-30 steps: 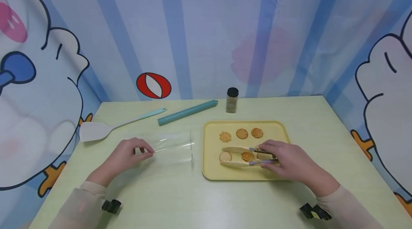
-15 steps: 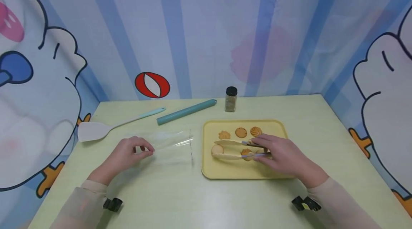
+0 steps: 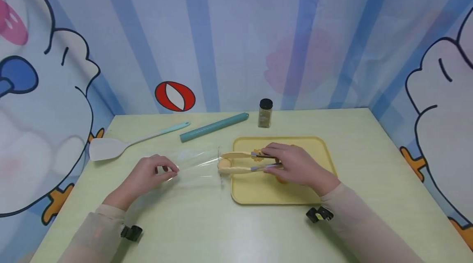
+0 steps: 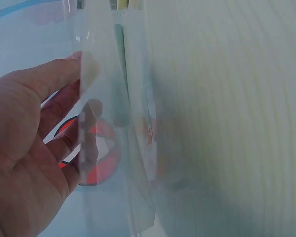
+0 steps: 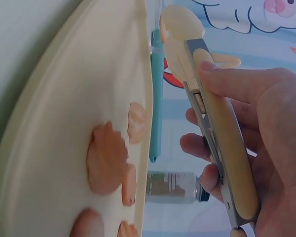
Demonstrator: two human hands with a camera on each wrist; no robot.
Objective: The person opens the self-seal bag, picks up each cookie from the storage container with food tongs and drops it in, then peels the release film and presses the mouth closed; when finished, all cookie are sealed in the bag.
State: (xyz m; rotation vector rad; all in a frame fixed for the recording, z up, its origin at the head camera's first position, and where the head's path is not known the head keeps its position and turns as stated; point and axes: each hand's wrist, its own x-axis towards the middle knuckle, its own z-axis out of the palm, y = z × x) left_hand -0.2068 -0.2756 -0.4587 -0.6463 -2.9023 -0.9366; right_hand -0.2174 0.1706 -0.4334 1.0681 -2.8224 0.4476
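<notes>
My left hand (image 3: 148,177) pinches the near end of a clear plastic bag (image 3: 199,164) between thumb and fingertips; its far end, with a dark-edged mouth, points at the tray. My right hand (image 3: 295,166) grips a pair of tongs (image 3: 238,170) with pale, flat tips. Between those tips is a round, plain cookie (image 3: 224,164), right at the bag's mouth; whether it is inside cannot be told. The yellow tray (image 3: 255,195) lies beneath the tongs and right hand. In the right wrist view several cookies, including a swirled one (image 5: 107,160), rest on it.
Behind the bag lies a teal rolling-pin-like rod (image 3: 214,127), with a white spatula (image 3: 109,149) to its left. A small black-capped spice jar (image 3: 265,113) stands behind the tray. A patterned curtain (image 3: 236,49) rises at the table's back edge.
My right hand has carried the tongs and round cookie leftward off the tray to the bag's mouth. The left hand has stayed almost still with the bag.
</notes>
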